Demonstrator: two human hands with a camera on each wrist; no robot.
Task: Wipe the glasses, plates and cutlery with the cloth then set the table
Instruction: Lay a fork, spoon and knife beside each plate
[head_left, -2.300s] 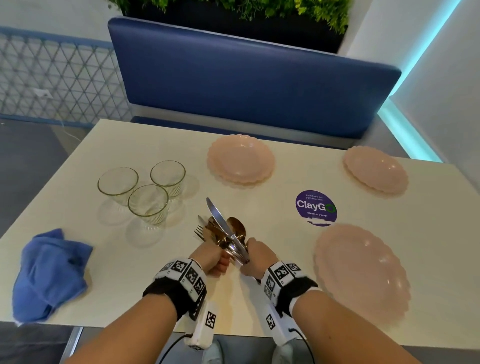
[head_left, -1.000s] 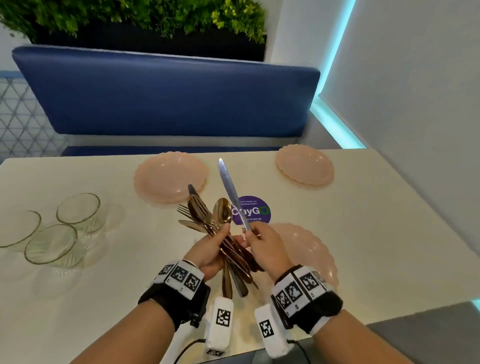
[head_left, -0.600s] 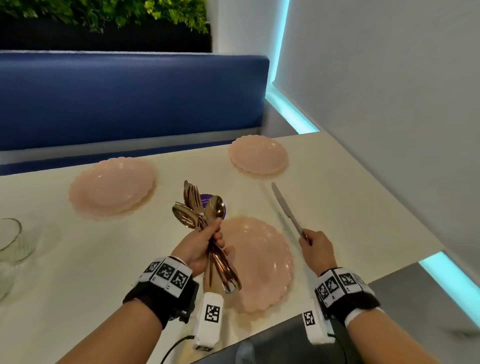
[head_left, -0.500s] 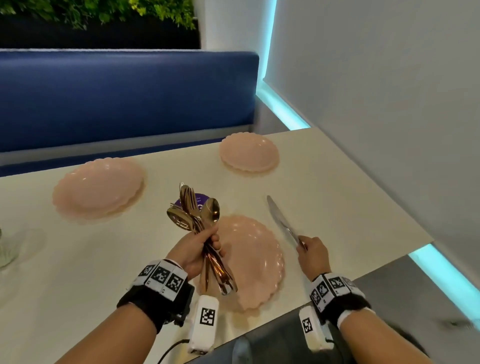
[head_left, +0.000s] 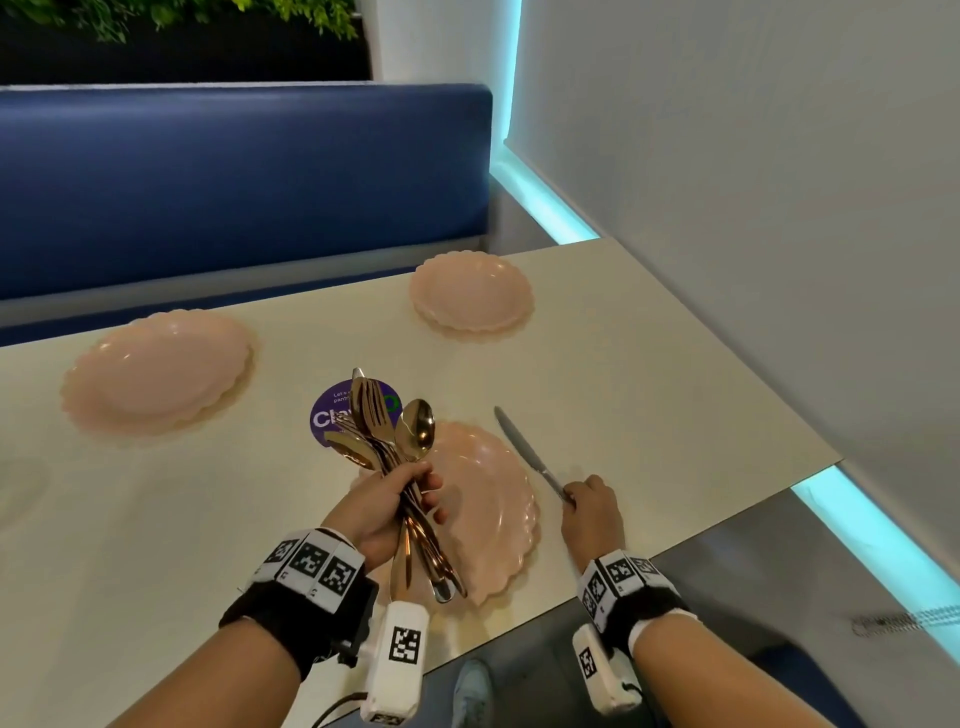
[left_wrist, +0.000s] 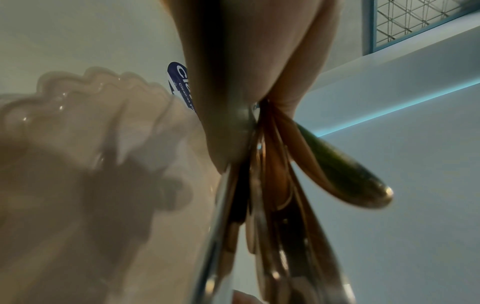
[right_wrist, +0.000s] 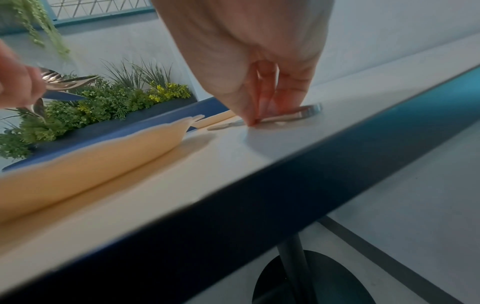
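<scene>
My left hand (head_left: 387, 512) grips a bundle of gold forks and spoons (head_left: 395, 436) upright over the near pink plate (head_left: 483, 514); their handles (left_wrist: 272, 205) fan out below the fist in the left wrist view. A silver knife (head_left: 524, 452) lies flat on the cream table (head_left: 649, 415), just right of that plate. My right hand (head_left: 589, 506) pinches its handle end (right_wrist: 296, 114) against the tabletop. Two more pink plates sit farther off, one at the left (head_left: 161, 369) and one at the back (head_left: 470, 293).
A purple round sticker (head_left: 332, 415) lies on the table behind the cutlery. A blue bench back (head_left: 234, 182) runs along the far side and a white wall (head_left: 753, 208) stands right. The near table edge (right_wrist: 259, 195) is close under my right wrist.
My right hand drew the knife out of the bundle, carried it right and laid it down beside the near plate. The left hand keeps the remaining cutlery. The view swung right; glasses and cloth left the picture.
</scene>
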